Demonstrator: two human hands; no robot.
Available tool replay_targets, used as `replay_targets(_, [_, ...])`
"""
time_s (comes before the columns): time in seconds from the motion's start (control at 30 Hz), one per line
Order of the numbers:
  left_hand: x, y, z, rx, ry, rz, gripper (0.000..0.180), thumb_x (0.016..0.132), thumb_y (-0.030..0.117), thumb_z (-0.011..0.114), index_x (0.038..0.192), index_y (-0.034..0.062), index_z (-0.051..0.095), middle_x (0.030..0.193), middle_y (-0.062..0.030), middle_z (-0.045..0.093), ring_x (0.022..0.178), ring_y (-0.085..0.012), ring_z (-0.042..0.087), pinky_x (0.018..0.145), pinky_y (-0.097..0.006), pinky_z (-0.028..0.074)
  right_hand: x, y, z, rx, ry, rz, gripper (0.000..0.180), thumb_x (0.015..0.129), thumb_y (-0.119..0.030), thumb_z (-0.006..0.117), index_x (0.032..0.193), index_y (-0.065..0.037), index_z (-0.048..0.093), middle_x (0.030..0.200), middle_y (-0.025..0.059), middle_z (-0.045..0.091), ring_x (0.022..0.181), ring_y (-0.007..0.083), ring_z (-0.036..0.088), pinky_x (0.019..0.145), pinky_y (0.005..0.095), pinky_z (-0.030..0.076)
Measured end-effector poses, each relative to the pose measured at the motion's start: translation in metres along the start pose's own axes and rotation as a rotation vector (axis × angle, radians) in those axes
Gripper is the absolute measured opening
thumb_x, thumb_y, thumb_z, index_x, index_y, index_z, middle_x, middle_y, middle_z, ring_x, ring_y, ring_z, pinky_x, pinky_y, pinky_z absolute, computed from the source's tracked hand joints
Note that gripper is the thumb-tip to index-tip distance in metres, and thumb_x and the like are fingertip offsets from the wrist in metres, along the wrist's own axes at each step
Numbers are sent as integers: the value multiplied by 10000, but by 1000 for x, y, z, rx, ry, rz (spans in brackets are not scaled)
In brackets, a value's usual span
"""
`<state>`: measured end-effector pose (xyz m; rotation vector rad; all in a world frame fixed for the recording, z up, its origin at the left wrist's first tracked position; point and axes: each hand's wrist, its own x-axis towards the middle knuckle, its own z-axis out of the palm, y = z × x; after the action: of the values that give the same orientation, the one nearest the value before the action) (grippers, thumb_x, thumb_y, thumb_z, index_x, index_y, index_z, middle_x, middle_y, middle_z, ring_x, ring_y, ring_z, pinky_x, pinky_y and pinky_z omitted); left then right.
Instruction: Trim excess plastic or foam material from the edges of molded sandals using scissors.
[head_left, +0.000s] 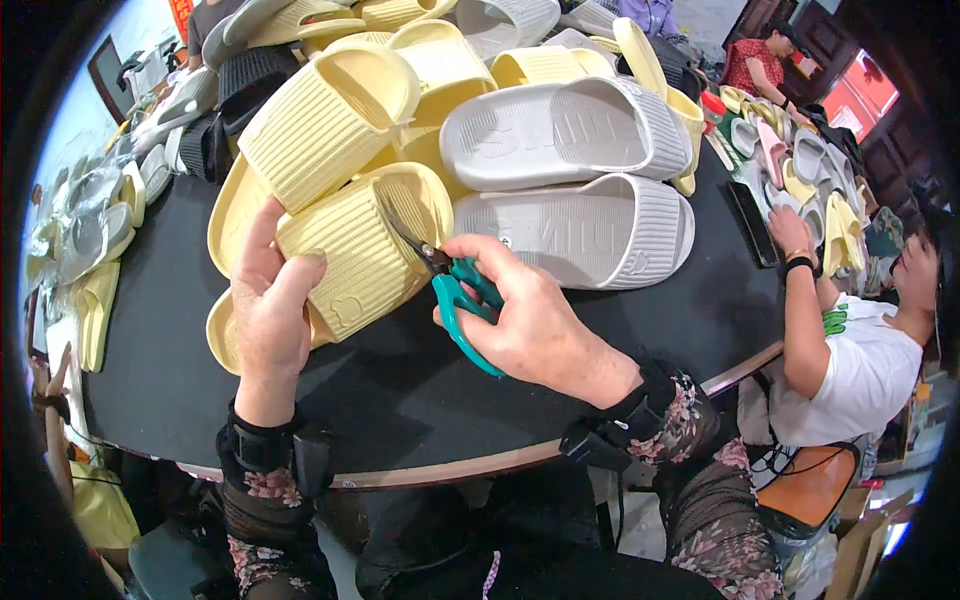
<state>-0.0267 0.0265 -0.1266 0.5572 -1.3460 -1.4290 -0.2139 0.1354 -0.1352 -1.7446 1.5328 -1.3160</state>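
Observation:
My left hand (270,315) grips a yellow slide slipper (365,260) by its side, with the thumb on the ribbed strap. In my right hand (540,325) are small scissors (452,315) with teal handles, my fingers through the loops. Their dark blades point up and left over the slipper's edge by the strap opening; whether they touch it I cannot tell. Just above lies another yellow slipper (320,130), and more yellow soles show beneath the held one. To the right, a pair of pale grey slippers, the upper one (500,135) and the lower one (500,225), rests side by side.
A heap of yellow, grey and black slippers rises at the back of the black table (160,350). Plastic-wrapped slippers (95,235) line the left side. A black phone (752,225) lies near the right edge. A person in a white shirt (850,370) sits at the right beside more slippers.

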Motion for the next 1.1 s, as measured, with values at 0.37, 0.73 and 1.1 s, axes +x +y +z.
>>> replay_targets(0.37, [-1, 0, 3, 21, -33, -11, 597, 710, -68, 434, 1304, -38, 384, 1194, -149, 534, 1090, -209, 534, 944, -314, 405, 1, -4, -4, -35, -37, 37, 391, 768, -97, 612, 1117, 1, 467, 879, 161, 597, 700, 241, 594, 649, 356, 487])
replay_targets(0.73, [-8, 1, 7, 401, -22, 207, 547, 723, -73, 427, 1270, -57, 412, 1092, -69, 557, 972, -105, 535, 838, -219, 409, 1, -3, -5, -102, -3, -6, 371, 752, -97, 609, 1088, -17, 473, 858, 172, 570, 695, 289, 582, 638, 387, 475])
replay_targets(1.1, [-9, -4, 2, 595, -5, 313, 527, 696, -57, 451, 1223, -53, 458, 1000, -83, 591, 859, -89, 548, 755, -200, 424, 1, 0, -5, -155, 7, -52, 381, 752, -103, 608, 1098, -16, 474, 881, 196, 577, 730, 320, 592, 658, 400, 481])
